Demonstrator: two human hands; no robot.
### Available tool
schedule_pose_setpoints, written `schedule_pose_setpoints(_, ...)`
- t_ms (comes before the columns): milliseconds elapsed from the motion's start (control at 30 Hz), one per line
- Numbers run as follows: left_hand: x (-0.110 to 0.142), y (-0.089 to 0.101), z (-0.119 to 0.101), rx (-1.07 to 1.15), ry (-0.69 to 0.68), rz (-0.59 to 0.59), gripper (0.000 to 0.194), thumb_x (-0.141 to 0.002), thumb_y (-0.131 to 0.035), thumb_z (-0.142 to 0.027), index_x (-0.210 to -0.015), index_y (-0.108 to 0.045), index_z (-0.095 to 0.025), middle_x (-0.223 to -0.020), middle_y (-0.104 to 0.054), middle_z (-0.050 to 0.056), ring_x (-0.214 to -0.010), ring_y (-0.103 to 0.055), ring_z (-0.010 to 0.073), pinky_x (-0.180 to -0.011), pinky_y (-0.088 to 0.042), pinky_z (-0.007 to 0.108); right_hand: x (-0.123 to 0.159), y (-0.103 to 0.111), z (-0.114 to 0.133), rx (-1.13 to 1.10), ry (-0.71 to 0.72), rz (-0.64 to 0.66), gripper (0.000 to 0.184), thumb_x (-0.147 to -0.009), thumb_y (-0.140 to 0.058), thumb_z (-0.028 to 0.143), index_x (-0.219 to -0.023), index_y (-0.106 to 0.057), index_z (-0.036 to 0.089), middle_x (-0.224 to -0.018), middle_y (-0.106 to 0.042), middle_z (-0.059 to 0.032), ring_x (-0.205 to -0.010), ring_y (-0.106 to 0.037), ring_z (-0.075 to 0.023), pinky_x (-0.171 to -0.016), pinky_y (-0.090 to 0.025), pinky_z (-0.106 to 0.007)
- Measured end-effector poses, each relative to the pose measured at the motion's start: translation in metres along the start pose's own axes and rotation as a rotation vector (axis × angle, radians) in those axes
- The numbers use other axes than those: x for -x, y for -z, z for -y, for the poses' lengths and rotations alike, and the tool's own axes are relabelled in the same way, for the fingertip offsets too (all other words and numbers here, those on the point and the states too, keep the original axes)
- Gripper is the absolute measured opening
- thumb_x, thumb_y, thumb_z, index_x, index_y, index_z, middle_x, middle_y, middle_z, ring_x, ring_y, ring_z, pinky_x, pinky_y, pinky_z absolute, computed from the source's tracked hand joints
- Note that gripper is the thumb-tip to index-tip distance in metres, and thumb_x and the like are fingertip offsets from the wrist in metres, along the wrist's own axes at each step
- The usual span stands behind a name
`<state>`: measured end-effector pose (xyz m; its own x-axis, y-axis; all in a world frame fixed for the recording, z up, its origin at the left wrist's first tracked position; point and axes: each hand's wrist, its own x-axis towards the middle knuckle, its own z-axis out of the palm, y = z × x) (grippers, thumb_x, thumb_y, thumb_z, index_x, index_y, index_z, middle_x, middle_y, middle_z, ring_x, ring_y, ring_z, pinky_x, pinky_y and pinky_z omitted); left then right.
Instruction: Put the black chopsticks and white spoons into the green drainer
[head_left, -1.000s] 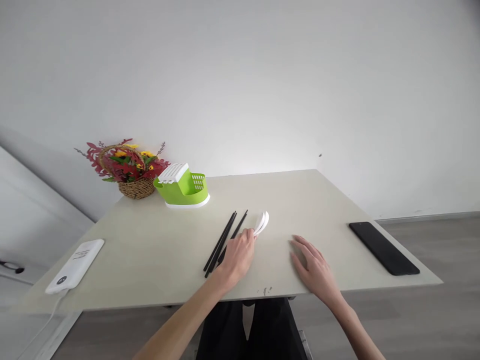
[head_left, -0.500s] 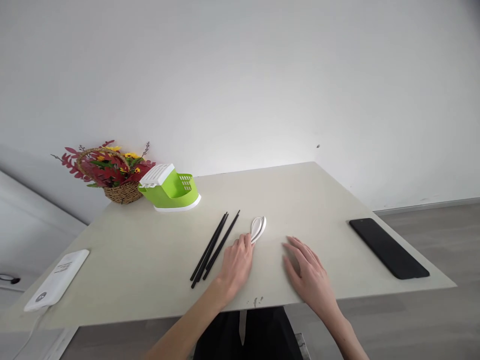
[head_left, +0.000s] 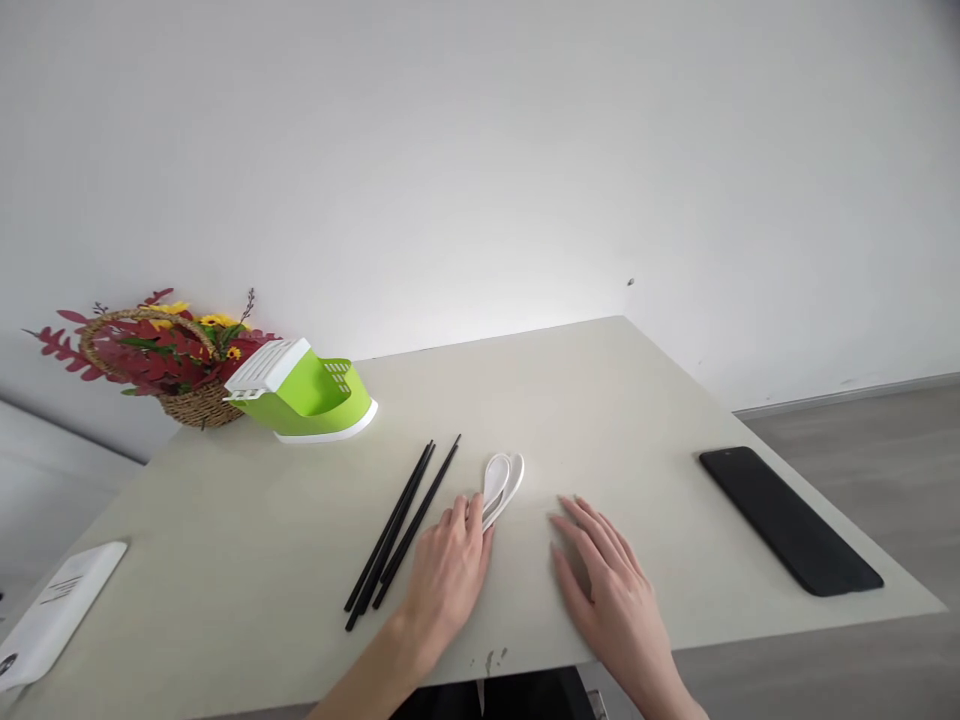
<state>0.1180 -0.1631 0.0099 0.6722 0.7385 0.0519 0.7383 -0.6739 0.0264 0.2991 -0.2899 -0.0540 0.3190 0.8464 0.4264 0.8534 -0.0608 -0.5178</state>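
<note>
My left hand (head_left: 448,565) has its fingers closed around the handles of two white soup spoons (head_left: 496,476), which rest on the table with their bowls pointing away from me. The handle ends are hidden under the fingers. Several black chopsticks (head_left: 401,525) lie slanted just left of that hand, apart from it. My right hand (head_left: 609,585) lies on the tabletop to the right of the spoons, fingers stretched out and holding nothing.
At the back left stands a green and white utensil holder (head_left: 289,412), beside a wicker basket (head_left: 196,408) of red and yellow flowers. A white power bank (head_left: 71,605) lies at the left edge, a black phone (head_left: 787,520) at the right. The pale table (head_left: 525,390) meets the wall behind.
The spoons, earlier raised and bunched in my left hand, now lie flat side by side, and that hand has drawn back slightly. My view has turned right; the right hand stays open.
</note>
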Motion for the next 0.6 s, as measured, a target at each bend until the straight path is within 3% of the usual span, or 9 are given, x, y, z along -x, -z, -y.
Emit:
schedule_pose_setpoints(167,0.01,0.003,0.007,0.043,-0.017,-0.065,0.038,-0.107,-0.046,-0.039,-0.14,-0.057,-0.024,-0.12,-0.069,0.014,-0.105,-0.07,0.0298,-0.09,-0.059,0.045,-0.002,0.002,0.0,0.021,0.018,0.011,0.04,-0.108,-0.048,0.037,-0.146,-0.059,0.03,-0.159,-0.054,-0.0023,-0.151,-0.047,-0.0288,-0.118,-0.049,-0.05)
schedule_pose_setpoints(300,0.011,0.033,0.036,0.07,-0.03,-0.197,0.049,-0.104,-0.051,-0.053,-0.146,-0.052,-0.027,-0.142,-0.062,0.013,-0.133,-0.059,0.0327,-0.112,-0.049,0.05,-0.002,0.002,-0.001,0.009,0.024,-0.004,0.039,-0.108,-0.048,0.036,-0.144,-0.06,0.03,-0.158,-0.056,-0.0025,-0.15,-0.048,-0.0288,-0.117,-0.051,-0.05)
schedule_pose_setpoints(400,-0.006,0.073,0.09,-0.005,0.089,-0.398,0.049,-0.103,-0.051,-0.052,-0.144,-0.053,-0.026,-0.153,-0.054,0.014,-0.148,-0.044,0.0349,-0.123,-0.036,0.055,-0.001,-0.001,-0.002,0.007,0.013,-0.011,0.039,-0.108,-0.048,0.037,-0.143,-0.061,0.031,-0.157,-0.057,-0.0025,-0.149,-0.049,-0.0298,-0.117,-0.05,-0.051)
schedule_pose_setpoints(500,-0.032,0.111,0.16,-0.106,0.204,-0.693,0.047,-0.103,-0.052,-0.049,-0.14,-0.056,-0.021,-0.161,-0.045,0.015,-0.155,-0.033,0.0382,-0.126,-0.028,0.058,0.001,-0.004,-0.003,0.016,0.005,-0.013,0.04,-0.108,-0.048,0.039,-0.145,-0.06,0.031,-0.157,-0.057,-0.0024,-0.148,-0.05,-0.0302,-0.116,-0.051,-0.052)
schedule_pose_setpoints(600,-0.053,0.128,0.222,-0.125,0.267,-0.885,0.045,-0.104,-0.05,-0.046,-0.134,-0.06,-0.014,-0.158,-0.051,0.02,-0.151,-0.039,0.0385,-0.125,-0.028,0.058,0.003,-0.008,-0.004,0.023,-0.006,-0.016,0.04,-0.108,-0.047,0.042,-0.143,-0.061,0.031,-0.156,-0.058,-0.0026,-0.147,-0.052,-0.0308,-0.114,-0.052,-0.052)
